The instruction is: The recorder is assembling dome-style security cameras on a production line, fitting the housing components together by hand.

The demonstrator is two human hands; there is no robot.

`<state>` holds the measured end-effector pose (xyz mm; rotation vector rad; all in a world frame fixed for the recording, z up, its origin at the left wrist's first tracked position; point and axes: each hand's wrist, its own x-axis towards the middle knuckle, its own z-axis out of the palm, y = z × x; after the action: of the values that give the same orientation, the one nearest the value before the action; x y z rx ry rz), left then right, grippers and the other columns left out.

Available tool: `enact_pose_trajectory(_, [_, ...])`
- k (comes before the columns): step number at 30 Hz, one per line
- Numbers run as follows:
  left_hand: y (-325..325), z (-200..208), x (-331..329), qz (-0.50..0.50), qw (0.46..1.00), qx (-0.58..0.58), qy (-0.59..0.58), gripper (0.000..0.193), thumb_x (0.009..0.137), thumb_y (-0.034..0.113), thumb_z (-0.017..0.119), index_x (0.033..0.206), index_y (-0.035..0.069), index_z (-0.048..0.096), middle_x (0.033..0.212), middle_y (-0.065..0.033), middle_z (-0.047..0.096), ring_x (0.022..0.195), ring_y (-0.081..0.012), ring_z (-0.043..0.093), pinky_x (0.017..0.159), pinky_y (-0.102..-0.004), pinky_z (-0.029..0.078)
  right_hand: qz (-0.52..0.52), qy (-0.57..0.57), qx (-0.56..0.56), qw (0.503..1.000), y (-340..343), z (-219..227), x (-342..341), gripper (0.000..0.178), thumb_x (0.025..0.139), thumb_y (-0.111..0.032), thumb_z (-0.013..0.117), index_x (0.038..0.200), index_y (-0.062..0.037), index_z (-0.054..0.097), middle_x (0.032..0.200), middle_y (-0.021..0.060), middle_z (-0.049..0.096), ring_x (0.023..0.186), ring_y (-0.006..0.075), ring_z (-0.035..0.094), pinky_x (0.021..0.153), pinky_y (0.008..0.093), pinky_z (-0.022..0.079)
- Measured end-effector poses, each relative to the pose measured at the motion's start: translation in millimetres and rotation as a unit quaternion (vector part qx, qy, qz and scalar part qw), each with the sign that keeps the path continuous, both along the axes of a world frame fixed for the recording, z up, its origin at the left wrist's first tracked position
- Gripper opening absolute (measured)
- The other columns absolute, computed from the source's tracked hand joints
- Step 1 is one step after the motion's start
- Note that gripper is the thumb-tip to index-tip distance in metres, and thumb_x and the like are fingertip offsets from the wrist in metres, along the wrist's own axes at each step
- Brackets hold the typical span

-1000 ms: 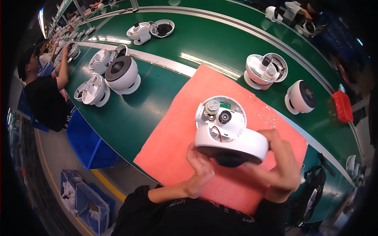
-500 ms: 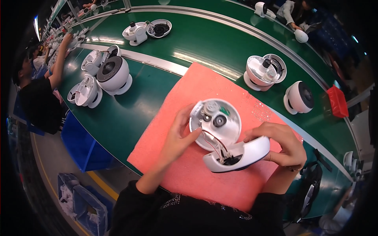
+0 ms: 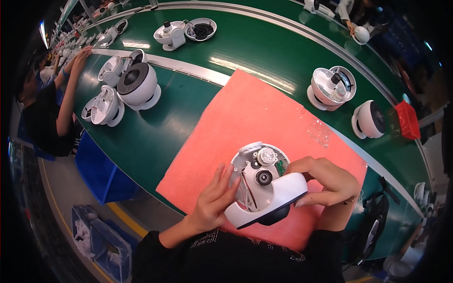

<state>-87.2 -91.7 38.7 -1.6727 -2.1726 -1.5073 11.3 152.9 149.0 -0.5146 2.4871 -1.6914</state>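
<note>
A white round camera housing [image 3: 249,175] rests on the pink foam mat [image 3: 207,137], its hollow side facing up. Inside show a round motor, a dark round part, a bit of green circuit board and thin wires. My left hand [image 3: 213,200] lies along the housing's left rim, fingers fairly straight, holding it steady beside the cover's left end. My right hand [image 3: 328,181] grips the right end of a white curved cover [image 3: 288,188] with a black underside. The cover is tilted over the housing's near edge, and wires run toward it.
Open white housings stand on the green bench [image 3: 184,94] at left, next to a white unit with a black round face [image 3: 137,82]. Another open housing [image 3: 330,89], a closed unit [image 3: 368,120] and a red bin [image 3: 406,120] are at right. A co-worker [image 3: 47,108] reaches in from the left.
The cover has moved left and over the housing, covering its near edge. The housing has turned and come nearer to me. My left hand shifted down along its side.
</note>
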Motion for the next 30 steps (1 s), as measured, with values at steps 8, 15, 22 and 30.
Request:
enact_pose_trajectory(8, [8.3, 5.1, -35.1, -0.106, 0.993, 0.002, 0.045, 0.036, 0.075, 0.021, 0.062, 0.107, 0.004, 0.063, 0.126, -0.0345, 0.039, 0.119, -0.0452, 0.041, 0.102, -0.0569, 0.023, -0.029, -0.098, -0.081, 0.992, -8.8, -15.1, -5.6, 0.047, 0.080, -0.016, 0.065, 0.116, 0.0004, 0.039, 0.092, 0.0147, 0.058, 0.078, 0.0201, 0.060, 0.064, 0.0275, 0.049])
enact_pose_trajectory(15, [0.1, 8.7, -44.9, -0.110, 0.991, -0.038, 0.067, 0.026, 0.062, 0.012, 0.065, 0.083, -0.001, 0.062, 0.131, -0.0311, 0.036, 0.123, -0.0508, 0.030, 0.103, -0.0556, 0.024, -0.151, -0.233, -0.017, 0.960, -11.4, -7.2, -13.2, 0.041, 0.071, -0.011, 0.071, 0.104, -0.0002, 0.049, 0.085, 0.0082, 0.061, 0.068, 0.0078, 0.060, 0.057, 0.0171, 0.047])
enact_pose_trajectory(22, [-2.7, 20.0, -54.8, -0.080, 0.988, -0.090, -0.098, 0.024, 0.069, 0.015, 0.065, 0.086, -0.002, 0.062, 0.128, -0.0307, 0.040, 0.120, -0.0459, 0.039, 0.101, -0.0481, 0.031, -0.154, -0.217, 0.033, 0.963, -5.2, -4.5, -13.9, 0.037, 0.068, -0.013, 0.074, 0.095, 0.0003, 0.053, 0.075, 0.0051, 0.060, 0.064, 0.0058, 0.059, 0.055, 0.0174, 0.047])
enact_pose_trajectory(30, [16.5, 61.8, -54.1, -0.085, 0.965, -0.204, -0.143, 0.046, 0.065, 0.031, 0.077, 0.093, -0.004, 0.063, 0.060, -0.0103, 0.061, 0.056, -0.0187, 0.063, 0.056, -0.0271, 0.049, -0.159, -0.182, 0.042, 0.969, -2.4, -14.5, -14.3, 0.031, 0.071, -0.021, 0.074, 0.084, -0.0003, 0.054, 0.063, 0.0022, 0.056, 0.051, 0.0047, 0.052, 0.047, 0.0176, 0.042])
